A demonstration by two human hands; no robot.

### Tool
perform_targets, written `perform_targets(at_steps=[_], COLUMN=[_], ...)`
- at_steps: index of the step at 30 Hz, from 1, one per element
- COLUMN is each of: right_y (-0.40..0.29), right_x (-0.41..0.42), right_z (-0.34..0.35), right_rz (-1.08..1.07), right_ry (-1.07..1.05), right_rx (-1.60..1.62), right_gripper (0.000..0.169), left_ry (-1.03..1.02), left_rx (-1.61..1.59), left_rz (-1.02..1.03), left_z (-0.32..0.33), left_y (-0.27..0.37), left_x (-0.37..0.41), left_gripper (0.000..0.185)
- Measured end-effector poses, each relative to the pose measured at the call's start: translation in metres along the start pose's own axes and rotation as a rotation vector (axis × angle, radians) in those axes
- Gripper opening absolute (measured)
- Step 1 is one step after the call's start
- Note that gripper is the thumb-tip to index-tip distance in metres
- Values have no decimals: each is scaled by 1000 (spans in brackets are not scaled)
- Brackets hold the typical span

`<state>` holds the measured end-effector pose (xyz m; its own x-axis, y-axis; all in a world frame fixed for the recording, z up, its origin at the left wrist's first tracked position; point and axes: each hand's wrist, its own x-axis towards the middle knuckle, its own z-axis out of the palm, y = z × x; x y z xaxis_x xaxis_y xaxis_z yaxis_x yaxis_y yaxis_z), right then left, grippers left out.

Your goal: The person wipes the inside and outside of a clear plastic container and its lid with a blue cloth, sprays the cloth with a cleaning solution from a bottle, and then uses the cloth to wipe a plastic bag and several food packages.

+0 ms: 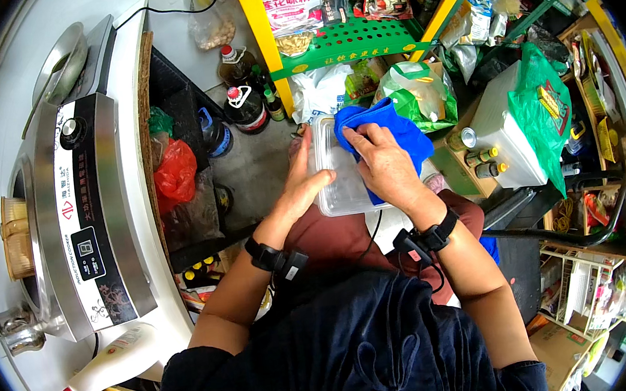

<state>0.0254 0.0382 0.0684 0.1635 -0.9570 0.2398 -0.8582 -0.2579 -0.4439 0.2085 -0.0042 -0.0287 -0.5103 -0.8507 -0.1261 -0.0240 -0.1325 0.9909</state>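
A clear plastic food container or lid (pixel 331 194) is above my lap, its rounded rim facing me. My left hand (pixel 306 176) holds it along its left side, thumb over the rim and fingers mostly hidden beyond the edge. A blue cloth (pixel 406 135) lies bunched over the right part of the container. My right hand (pixel 380 160) presses the cloth against the plastic, with its fingers bent over the folded part. Both wrists wear black straps with small boxes.
On the left, a steel induction cooker (pixel 89 217) stands on a white counter (pixel 173 299) beside a white pump bottle (pixel 111 362). Dark sauce bottles (pixel 246 111) stand on the floor ahead. A green shelf (pixel 365 35) holds packets. At right are a white foam box (pixel 493 133) and small jars (pixel 481 156).
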Motion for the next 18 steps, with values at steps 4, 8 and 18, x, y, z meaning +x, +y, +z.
perform_targets(at_steps=[4, 8, 18], right_y=[-1, -3, -2], right_x=[-2, -6, -5], right_z=[1, 0, 0], right_rz=[1, -96, -87], right_ry=[19, -16, -4], right_rx=[-1, 91, 195], right_gripper=[48, 47, 48], left_ry=[-7, 31, 29], left_rx=[68, 16, -62], left_rz=[34, 33, 67], left_z=[3, 4, 5], left_y=[-1, 1, 6], left_x=[1, -3, -11], left_gripper=[87, 90, 91])
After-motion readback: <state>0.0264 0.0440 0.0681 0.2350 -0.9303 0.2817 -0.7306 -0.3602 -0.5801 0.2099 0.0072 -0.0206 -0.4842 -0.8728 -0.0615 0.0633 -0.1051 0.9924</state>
